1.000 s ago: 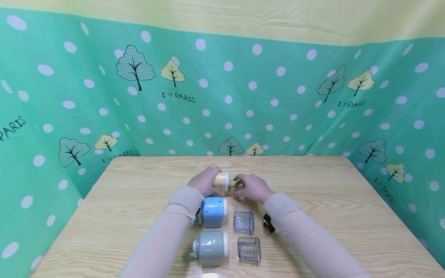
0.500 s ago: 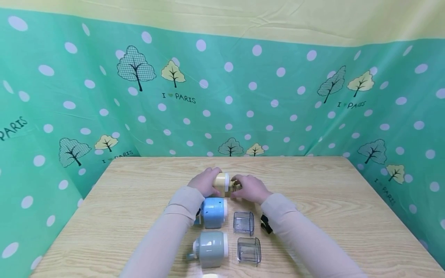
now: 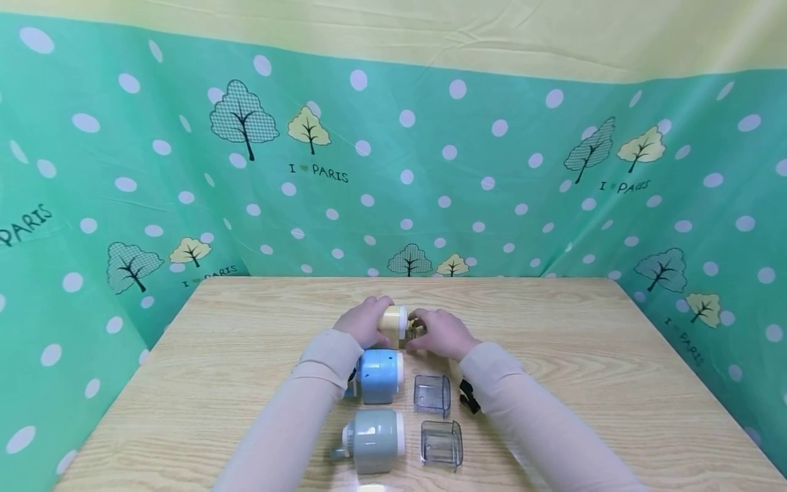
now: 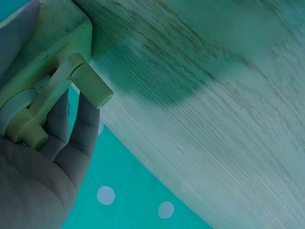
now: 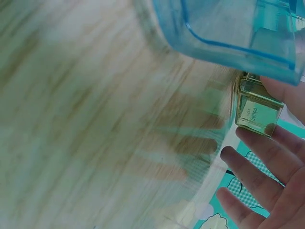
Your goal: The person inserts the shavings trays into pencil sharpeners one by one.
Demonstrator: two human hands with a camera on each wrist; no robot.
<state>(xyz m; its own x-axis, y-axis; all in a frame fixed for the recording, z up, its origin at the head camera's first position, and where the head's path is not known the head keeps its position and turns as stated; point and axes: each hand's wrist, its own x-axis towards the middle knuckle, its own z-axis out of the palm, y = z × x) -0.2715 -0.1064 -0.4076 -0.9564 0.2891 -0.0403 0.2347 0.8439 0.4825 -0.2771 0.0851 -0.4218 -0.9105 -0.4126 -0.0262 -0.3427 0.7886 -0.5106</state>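
In the head view my left hand [image 3: 363, 324] grips a yellow crank pencil sharpener [image 3: 391, 328] lying on its side, its white end facing right. The left wrist view shows its crank handle [image 4: 93, 86] near the palm, with the fingers around the body. My right hand [image 3: 445, 334] pinches a small see-through yellowish shavings drawer [image 5: 259, 112] at that white end; a label sits on it. How far the drawer is inside the body is hidden by the fingers. The other right fingers [image 5: 257, 176] are spread, off the drawer.
Nearer on the wooden table [image 3: 553, 396] lie a blue sharpener [image 3: 378, 376] and a grey-green sharpener [image 3: 375, 441], both on their sides. Right of them are two clear drawers, the farther drawer [image 3: 432, 394] and the nearer drawer [image 3: 441, 443]. A green curtain [image 3: 406, 178] stands behind.
My right hand has moved slightly left with the drawer, closer to the yellow sharpener's white end. The left hand keeps its grip almost in place. The other sharpeners and drawers stay put.
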